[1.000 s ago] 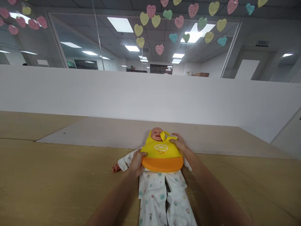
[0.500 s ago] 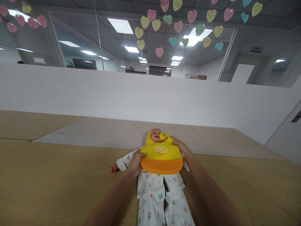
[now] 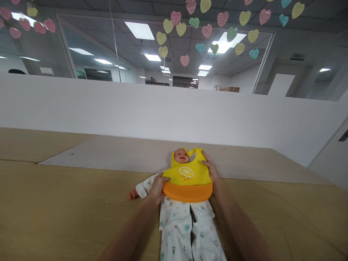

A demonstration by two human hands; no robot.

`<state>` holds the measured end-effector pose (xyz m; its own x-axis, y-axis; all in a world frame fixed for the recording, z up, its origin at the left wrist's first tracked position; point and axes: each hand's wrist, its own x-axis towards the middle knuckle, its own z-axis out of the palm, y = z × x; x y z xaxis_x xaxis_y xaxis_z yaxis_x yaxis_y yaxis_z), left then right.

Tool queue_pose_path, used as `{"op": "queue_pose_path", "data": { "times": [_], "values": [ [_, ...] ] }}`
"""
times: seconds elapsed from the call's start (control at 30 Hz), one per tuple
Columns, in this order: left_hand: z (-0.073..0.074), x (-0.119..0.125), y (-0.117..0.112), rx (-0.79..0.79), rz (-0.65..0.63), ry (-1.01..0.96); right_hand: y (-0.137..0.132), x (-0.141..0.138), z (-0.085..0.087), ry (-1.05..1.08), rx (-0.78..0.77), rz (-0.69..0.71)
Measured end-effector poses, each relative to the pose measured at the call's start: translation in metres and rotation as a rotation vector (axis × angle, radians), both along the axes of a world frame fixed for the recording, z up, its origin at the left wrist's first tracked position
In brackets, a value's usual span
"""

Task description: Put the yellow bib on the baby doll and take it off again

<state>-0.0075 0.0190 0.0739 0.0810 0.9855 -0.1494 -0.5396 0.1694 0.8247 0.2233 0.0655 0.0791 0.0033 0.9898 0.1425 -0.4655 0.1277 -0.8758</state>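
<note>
A baby doll (image 3: 181, 156) lies on its back, dressed in white patterned pyjamas (image 3: 176, 232). Over its chest is a yellow bib (image 3: 174, 176) with a citrus-slice print and an orange catch pocket (image 3: 187, 193). My left hand (image 3: 157, 186) grips the bib's lower left edge, thumb on top. At the upper right side, my right hand (image 3: 212, 170) holds the bib's edge, fingers reaching over the front. The neck strap stands up beside the doll's head, with a gap showing through the neck opening. One doll hand (image 3: 133, 194) sticks out at the left; the other is hidden.
The doll rests on a tan wooden surface (image 3: 81, 210) with a pale grey panel (image 3: 122, 152) behind its head. Beyond stands a white low wall (image 3: 136, 112) topped by glass bearing heart-shaped notes (image 3: 185, 60). A door handle (image 3: 344, 136) is at the far right.
The bib's right neck strap has swung up and right, away from the doll's face, uncovering more of it. My right hand has shifted slightly along the bib's edge; my left hand stays put.
</note>
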Motion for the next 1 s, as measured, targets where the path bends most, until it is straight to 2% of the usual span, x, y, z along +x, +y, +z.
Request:
{"op": "queue_pose_path", "data": {
  "times": [0.1, 0.27, 0.5, 0.7, 0.83, 1.0],
  "values": [
    [-0.003, -0.001, 0.001, 0.013, -0.002, 0.015, 0.003, 0.0, -0.007, 0.023, -0.012, -0.01],
    [-0.006, -0.002, 0.003, 0.029, -0.022, 0.014, 0.007, 0.004, -0.011, -0.068, -0.102, -0.122],
    [-0.009, -0.003, 0.005, 0.023, -0.039, 0.012, 0.025, 0.012, 0.012, -0.477, -0.078, 0.138],
    [-0.011, -0.002, 0.004, 0.054, -0.043, -0.009, 0.037, 0.015, 0.019, -0.626, -0.104, 0.245],
    [-0.009, -0.001, 0.002, 0.036, -0.042, -0.014, 0.037, 0.015, 0.018, -0.581, -0.148, 0.367],
    [-0.012, -0.002, 0.005, 0.022, -0.032, -0.014, 0.033, 0.01, 0.008, -0.29, -0.134, 0.202]
  ]
}}
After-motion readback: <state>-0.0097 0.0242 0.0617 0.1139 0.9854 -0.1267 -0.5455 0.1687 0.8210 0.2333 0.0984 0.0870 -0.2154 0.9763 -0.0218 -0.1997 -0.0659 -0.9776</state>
